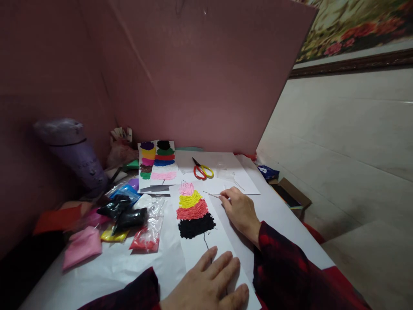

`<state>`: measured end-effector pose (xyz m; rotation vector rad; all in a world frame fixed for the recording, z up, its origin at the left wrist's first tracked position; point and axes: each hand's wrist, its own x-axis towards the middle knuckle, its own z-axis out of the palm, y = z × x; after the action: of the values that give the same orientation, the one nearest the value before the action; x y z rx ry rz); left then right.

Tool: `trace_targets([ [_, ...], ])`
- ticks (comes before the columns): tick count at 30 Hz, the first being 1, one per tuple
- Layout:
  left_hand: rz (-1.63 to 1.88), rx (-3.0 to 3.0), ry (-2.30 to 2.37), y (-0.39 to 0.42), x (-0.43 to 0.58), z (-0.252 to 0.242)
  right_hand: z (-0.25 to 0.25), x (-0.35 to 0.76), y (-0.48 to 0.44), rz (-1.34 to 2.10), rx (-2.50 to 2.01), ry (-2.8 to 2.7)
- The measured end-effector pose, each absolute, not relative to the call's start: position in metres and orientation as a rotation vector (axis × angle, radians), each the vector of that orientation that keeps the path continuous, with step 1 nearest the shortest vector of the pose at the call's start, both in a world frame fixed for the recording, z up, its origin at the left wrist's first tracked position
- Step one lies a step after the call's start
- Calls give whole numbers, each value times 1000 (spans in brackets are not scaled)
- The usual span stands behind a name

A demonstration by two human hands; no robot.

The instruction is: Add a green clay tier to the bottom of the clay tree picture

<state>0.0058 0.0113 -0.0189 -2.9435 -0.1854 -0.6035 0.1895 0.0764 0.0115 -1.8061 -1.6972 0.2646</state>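
Two hands apart: left hand (pixel 206 282) lay open, pinning the sheet (pixel 193 258); right hand (pixel 240 211) pinched a needle tool (pixel 211 194) beside clay bands (pixel 193 211) (texturing, seemingly; steadiness wanted).

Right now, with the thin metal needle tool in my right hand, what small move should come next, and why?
Probably swing the thin metal needle tool left onto the pink, yellow, red and black clay bands: the right hand holds it beside them, not touching, and the left hand pins the white paper strip flat.
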Motion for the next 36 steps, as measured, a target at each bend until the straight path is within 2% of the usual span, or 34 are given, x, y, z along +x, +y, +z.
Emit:
trace_targets([
  [10, -616, -2929, -180, 10, 4, -18, 5, 188, 83, -73, -1984, -1876],
  [19, -622, -2914, -175, 11, 6, -16, 11, 198, 83, -84, -2109, -1708],
  [25, -734, -2860, -202, 11, 6, -25, 14, 186, 74, 68, -1952, -1685],
  [36, -821, -2800, -229, 11, 8, -36, 10, 169, 66, 747, -1554, -1536],
])
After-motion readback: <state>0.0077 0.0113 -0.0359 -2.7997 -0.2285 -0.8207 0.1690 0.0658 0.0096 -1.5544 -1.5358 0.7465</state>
